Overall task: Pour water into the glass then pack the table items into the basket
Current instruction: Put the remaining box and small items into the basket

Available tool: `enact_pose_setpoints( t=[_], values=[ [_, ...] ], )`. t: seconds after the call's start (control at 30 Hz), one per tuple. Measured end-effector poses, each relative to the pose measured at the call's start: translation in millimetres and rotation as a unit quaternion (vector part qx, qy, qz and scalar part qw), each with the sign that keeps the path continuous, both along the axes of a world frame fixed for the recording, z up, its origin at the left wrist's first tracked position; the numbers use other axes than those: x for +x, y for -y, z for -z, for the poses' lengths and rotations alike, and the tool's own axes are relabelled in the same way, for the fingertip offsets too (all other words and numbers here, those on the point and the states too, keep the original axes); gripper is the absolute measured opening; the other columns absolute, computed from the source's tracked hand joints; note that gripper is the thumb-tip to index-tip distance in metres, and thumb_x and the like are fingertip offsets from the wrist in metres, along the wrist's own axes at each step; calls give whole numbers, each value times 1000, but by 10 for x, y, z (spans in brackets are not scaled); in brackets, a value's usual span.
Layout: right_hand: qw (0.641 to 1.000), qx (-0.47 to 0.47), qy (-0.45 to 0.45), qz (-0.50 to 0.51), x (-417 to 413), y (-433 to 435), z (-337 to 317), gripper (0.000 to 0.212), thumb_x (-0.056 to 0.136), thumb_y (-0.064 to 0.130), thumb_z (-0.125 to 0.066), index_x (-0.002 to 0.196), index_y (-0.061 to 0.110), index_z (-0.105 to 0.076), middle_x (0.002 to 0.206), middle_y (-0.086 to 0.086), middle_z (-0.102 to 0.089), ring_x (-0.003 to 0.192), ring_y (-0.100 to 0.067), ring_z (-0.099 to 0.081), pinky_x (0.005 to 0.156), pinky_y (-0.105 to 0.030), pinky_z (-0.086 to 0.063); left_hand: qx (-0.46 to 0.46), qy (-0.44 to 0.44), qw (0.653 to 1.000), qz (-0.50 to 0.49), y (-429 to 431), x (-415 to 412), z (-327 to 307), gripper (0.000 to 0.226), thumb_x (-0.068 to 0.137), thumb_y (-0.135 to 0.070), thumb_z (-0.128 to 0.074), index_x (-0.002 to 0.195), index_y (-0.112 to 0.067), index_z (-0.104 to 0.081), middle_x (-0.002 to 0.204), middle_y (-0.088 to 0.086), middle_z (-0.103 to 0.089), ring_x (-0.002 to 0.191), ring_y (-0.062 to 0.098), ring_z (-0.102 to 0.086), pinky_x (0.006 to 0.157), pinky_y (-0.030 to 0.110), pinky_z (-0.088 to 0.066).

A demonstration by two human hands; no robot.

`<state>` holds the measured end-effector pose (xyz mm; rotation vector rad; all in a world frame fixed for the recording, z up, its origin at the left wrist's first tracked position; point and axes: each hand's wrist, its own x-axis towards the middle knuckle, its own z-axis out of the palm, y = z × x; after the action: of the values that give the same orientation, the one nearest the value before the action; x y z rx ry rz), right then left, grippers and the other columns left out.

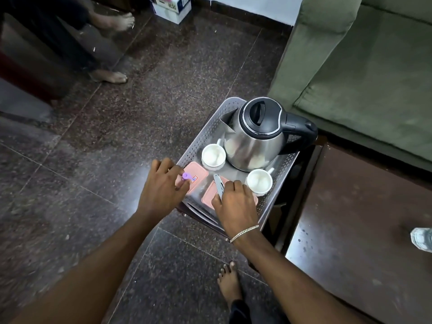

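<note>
Packing step: left hand (161,183) pinches a small purple-capped item (186,176) over the pink lidded box (195,177) at the grey perforated plastic basket's (205,129) near-left corner, right hand (235,202) grips metal tongs (219,187); lay both flat, clear of cups.

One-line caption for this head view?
Both hands set a purple item and tongs into the basket beside the kettle.
</note>
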<state>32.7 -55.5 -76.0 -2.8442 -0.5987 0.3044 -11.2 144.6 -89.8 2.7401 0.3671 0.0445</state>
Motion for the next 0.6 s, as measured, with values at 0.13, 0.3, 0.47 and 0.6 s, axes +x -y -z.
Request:
enact_pose_setpoints(
  t=[0.13,0.3,0.47,0.6],
  values=[
    [1000,-28,9,10,-29,-25,112,34,75,37,-74,89,6,-69,85,-14,-68,82,-34,-61,74,-45,-48,12,-3,1000,9,-35,21,21,36,86,-39,-58,96,-7,-71,95,7,-56,95,24,-41,86,45,-41],
    [1000,-6,21,15,-37,39,131,51,81,55,-63,102,9,-69,98,-10,-65,91,-32,-58,81,-47,-45,15,23,1000,5,1,-5,10,44,82,-44,-60,105,-8,-63,102,9,-56,95,28,-44,84,45,-40],
    [997,49,49,24,5,278,40,66,83,64,-54,124,13,-61,112,-7,-61,100,-31,-56,84,-47,-46,26,55,998,16,138,-9,-121,63,81,-53,-66,122,-6,-55,114,13,-55,102,34,-49,90,42,-36],
    [992,83,83,44,39,572,-24,76,81,71,-57,134,15,-57,126,-8,-57,109,-32,-54,84,-46,-46,24,79,991,108,485,69,-278,71,81,-53,-71,133,-8,-52,125,14,-53,109,34,-48,95,43,-40]
  ],
)
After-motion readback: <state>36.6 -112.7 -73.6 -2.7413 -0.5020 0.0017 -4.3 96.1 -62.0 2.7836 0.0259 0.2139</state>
